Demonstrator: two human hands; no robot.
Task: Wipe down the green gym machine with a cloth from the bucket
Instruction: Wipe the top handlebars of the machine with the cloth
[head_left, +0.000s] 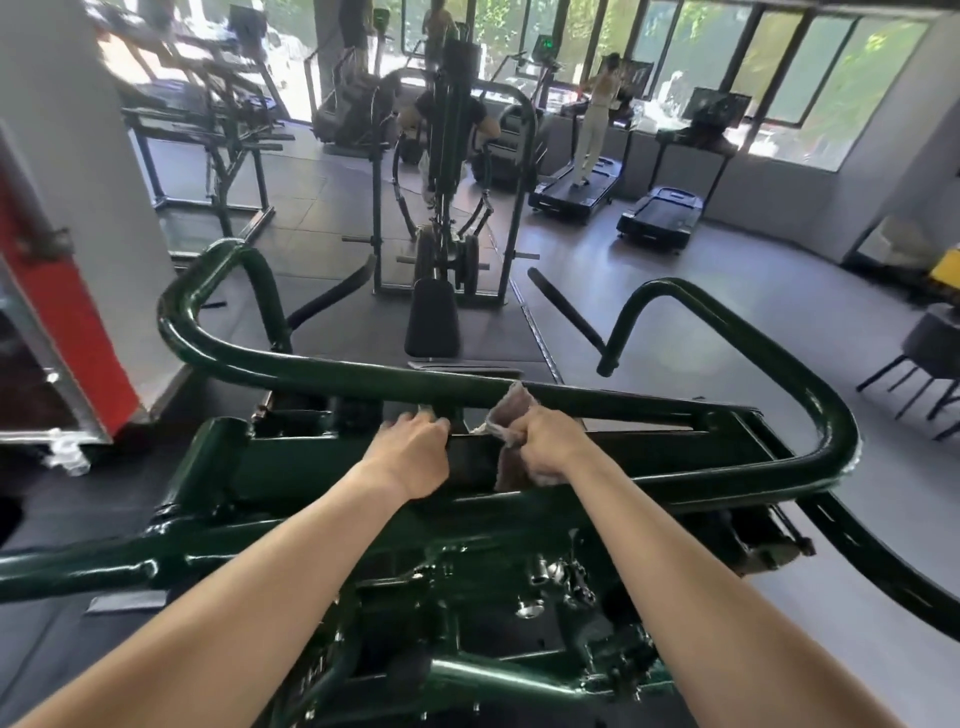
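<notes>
The green gym machine (291, 364) fills the lower half of the view, with curved tube handles left and right and a flat cross beam in the middle. My right hand (548, 441) grips a crumpled brownish cloth (511, 410) and holds it against the beam just under the long curved tube. My left hand (415, 447) rests on the beam's top edge beside it, fingers curled over the far side. No bucket is in view.
A black padded seat (432, 317) and another green frame (447, 171) stand straight ahead. Treadmills (576, 192) line the windows, one with a person walking on it. A white pillar (78, 182) rises at left, and a dark stool (930, 343) stands at right.
</notes>
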